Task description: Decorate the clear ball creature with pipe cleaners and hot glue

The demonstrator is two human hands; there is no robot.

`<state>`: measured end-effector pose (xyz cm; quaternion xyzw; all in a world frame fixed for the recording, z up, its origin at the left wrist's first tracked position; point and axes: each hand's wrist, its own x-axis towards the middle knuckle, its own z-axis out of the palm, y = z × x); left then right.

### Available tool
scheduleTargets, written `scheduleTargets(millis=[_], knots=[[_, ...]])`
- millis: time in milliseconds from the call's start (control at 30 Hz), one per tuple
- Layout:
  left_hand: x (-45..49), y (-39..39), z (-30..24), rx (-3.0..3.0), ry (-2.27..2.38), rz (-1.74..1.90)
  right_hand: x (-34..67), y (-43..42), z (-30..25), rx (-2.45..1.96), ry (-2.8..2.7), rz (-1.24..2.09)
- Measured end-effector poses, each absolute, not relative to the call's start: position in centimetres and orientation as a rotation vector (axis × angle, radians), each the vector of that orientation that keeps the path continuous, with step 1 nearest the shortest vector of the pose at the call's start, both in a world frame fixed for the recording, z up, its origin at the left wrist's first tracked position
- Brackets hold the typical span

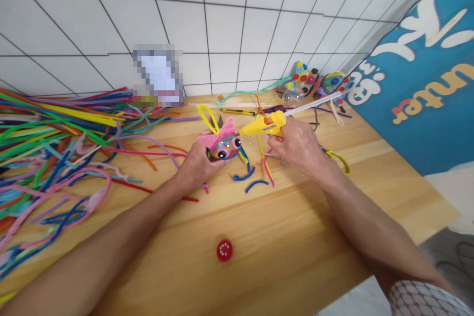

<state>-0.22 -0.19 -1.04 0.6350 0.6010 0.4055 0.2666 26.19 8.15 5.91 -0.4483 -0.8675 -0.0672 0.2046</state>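
Note:
My left hand [198, 167] is closed around a craft ball with pink ears [218, 137], ringed googly eyes and a yellow loop on top. In my right hand [298, 145] is a yellow glue gun [264, 123], a long clear glue stick jutting from its back. Its nozzle points left and is at or very near the ball's right ear; contact is hard to make out. Beneath the hands lie short blue pipe cleaner pieces [256, 185]. A small red cap [224, 250] with white dots stands nearer to me on the wooden table.
Many coloured pipe cleaners [55, 118] cover the table's left side. Yellow-handled scissors [338, 160] lie by my right wrist. A yellow cutter knife [237, 111] and finished decorated balls [303, 79] are near the tiled wall. A blue sign [414, 103] stands at right.

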Motion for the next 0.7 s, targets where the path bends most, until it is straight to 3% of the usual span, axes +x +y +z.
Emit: scheduleTargets(millis=[367,533,700], knots=[[-0.4,-0.1,-1.5,1.792,1.679,1.025,27.9,8.6,8.5,-1.43,-2.162,-0.008],[-0.6,0.0,-2.0,1.81,1.668,1.051,34.0,9.9,10.5,-1.602,-1.915,0.057],[-0.4,0.0,-1.5,1.812,1.684,0.988,42.1,10.1,7.7,-1.81,-1.721,0.096]])
